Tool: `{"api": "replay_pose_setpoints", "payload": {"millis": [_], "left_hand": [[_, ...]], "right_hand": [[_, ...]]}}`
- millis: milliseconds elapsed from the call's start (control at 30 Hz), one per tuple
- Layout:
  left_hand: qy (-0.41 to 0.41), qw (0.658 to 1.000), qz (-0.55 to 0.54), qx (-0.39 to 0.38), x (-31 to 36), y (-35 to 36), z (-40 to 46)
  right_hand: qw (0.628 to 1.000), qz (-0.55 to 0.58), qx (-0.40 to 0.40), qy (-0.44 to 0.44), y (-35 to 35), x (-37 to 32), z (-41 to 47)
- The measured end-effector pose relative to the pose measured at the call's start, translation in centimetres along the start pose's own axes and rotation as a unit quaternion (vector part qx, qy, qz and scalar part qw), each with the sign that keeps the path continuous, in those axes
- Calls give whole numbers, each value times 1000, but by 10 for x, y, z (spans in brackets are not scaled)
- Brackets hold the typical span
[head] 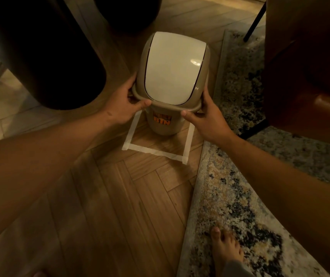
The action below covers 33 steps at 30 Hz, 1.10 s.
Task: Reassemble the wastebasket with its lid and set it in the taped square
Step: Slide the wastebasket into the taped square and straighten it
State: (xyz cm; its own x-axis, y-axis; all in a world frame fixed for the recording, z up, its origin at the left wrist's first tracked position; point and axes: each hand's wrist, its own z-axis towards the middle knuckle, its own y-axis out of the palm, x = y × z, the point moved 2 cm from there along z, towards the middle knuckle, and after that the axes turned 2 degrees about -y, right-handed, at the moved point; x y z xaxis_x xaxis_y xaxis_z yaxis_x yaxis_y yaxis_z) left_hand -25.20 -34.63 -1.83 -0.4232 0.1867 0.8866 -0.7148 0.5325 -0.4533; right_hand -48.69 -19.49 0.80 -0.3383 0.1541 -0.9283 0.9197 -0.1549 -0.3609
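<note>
at the far left a large dark rounded furniture piece (46, 52) loomed over the herringbone wood floor (108, 212). my left hand (123, 104) came next, reaching in from the near left: its fingers were curled around the left side of the lid's rim, thumb pressed on the near edge, so it was closed on the lid (172, 66) rather than spread open. the lid was tan with a white swing flap, and it sat on top of the wastebasket (161, 124), whose tan body showed below the rim. on that body i could read an orange label (162, 119) with "bin" in bold letters; the line above it was shadowed by the rim and i could not make it out. the wastebasket stood inside the taped square (156, 151), white tape on the floor, with its near side and both side strips visible and the far side hidden behind the bin. my right hand (206, 118) held the right side of the rim in the same way, thumb on the near edge, fingers wrapped behind it. further right lay a speckled blue-and-beige rug (240, 196), with my bare foot (226, 248) on it near the bottom, and a brown leather seat (308, 62) at the far right.
</note>
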Motion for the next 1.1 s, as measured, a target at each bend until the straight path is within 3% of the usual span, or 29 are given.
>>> {"api": "replay_pose_setpoints", "payload": {"millis": [233, 333, 533, 667, 1100], "left_hand": [[8, 1000, 3, -20, -4, -8, -7], [-29, 1000, 0, -13, -8, -9, -10], [-54, 998, -26, -9, -19, -4, -16], [-27, 999, -15, -10, -19, 4, -16], [-71, 997, -7, 0, -35, 24, -4]], "right_hand": [[999, 4, 33, 4, -1, 9, 1], [999, 18, 43, 14, 0, 16, -4], [999, 15, 1, 42, 12, 30, -8], [999, 3, -4, 36, 17, 40, -5], [998, 19, 50, 31, 35, 55, 21]]}}
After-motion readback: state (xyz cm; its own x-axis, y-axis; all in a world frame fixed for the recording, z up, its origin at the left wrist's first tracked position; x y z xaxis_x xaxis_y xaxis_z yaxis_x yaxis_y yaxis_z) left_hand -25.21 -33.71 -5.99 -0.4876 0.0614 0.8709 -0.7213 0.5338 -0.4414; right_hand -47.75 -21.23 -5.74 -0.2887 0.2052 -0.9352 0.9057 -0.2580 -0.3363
